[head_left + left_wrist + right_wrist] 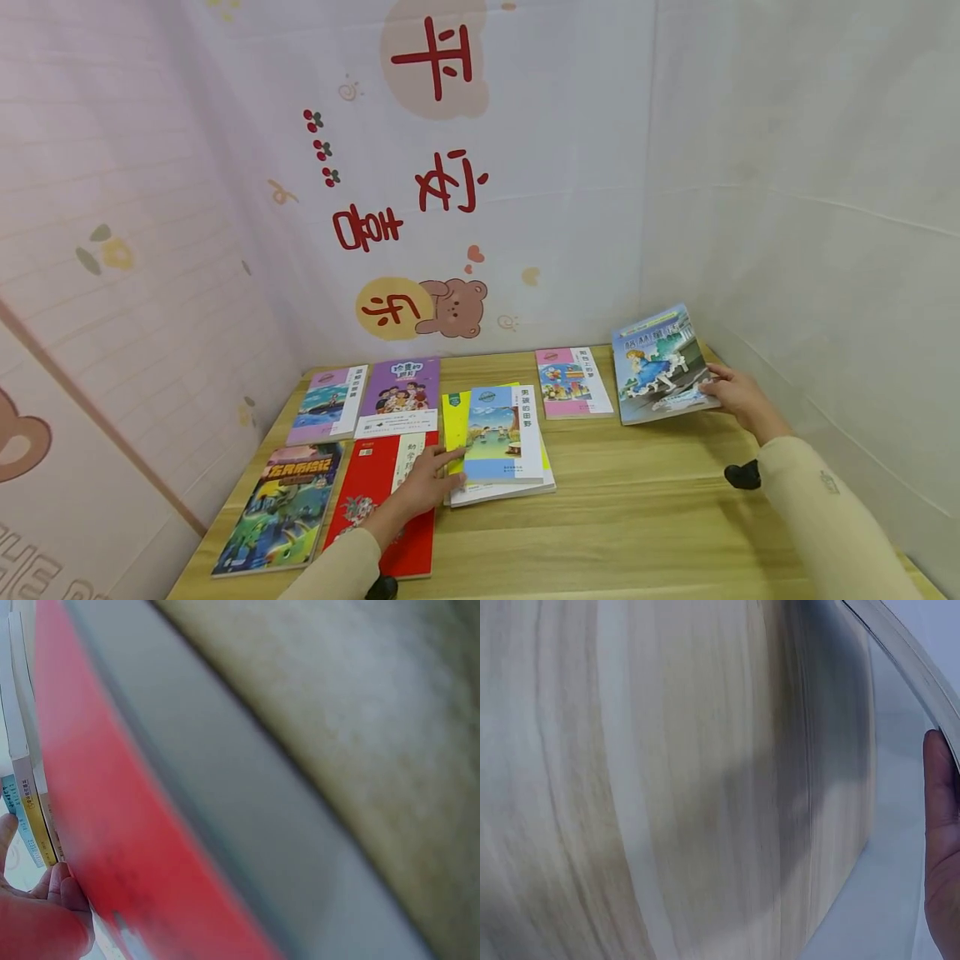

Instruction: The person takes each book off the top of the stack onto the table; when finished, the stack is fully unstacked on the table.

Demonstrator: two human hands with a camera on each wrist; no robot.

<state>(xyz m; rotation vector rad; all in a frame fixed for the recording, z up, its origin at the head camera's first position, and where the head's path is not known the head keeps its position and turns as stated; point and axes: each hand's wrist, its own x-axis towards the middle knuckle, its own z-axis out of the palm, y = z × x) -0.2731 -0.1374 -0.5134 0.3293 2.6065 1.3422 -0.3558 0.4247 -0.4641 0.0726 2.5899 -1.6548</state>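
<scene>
My left hand (pixel 426 487) is at the left edge of a small stack of books. On top lies a book with a blue picture cover (pixel 491 442), over a yellow-covered book (pixel 453 412). Thumb and curled fingers grip the stack's spine side; in the left wrist view the yellow spine (pixel 37 817) shows beside the fingers. A blue storybook with a girl in a blue dress (pixel 656 367) is tilted up above the table's back right. My right hand (pixel 742 400) pinches its right edge, thumb on the cover; the other fingers are mostly hidden behind it.
A red book (pixel 420 533) lies just left of the stack, a dinosaur-cover book (pixel 281 508) farther left. Behind them are a purple book (pixel 401 387) and a pink-edged book (pixel 330 404). Another pink book (pixel 573 383) lies at the back. Cloth-covered walls (pixel 825 250) enclose the wooden table (pixel 622 517).
</scene>
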